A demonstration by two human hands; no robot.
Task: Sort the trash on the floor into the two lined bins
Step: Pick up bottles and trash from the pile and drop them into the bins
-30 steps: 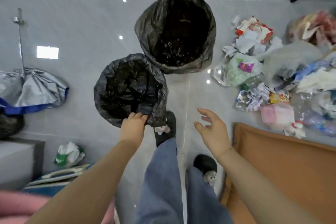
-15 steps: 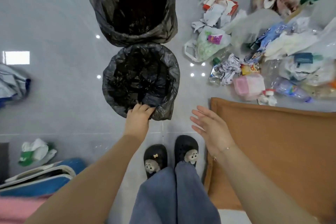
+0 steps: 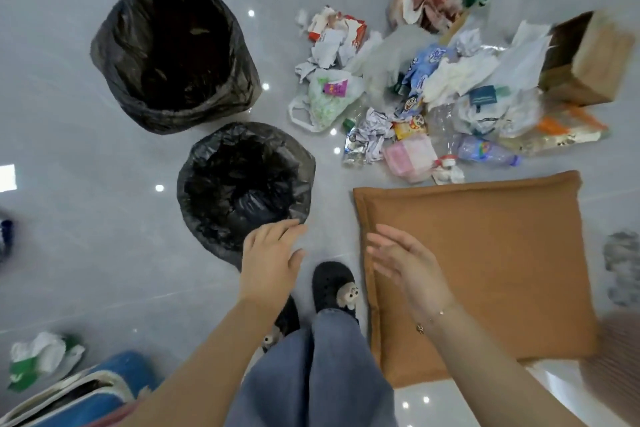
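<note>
Trash pile [image 3: 433, 94] on floor | both hands' fingers spread, empty | bins [image 3: 242, 184] unfilled

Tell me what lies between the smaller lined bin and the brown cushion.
Head view: bare grey floor only between the smaller bin and the cushion.

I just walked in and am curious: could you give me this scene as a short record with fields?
near bin: black liner, looks empty
far bin: black liner, larger
trash pile: on the floor, right of the bins; wrappers, paper, bottles
cushion: brown, below the pile
left hand: open, by the near bin's rim
right hand: open, empty, over the cushion
</note>
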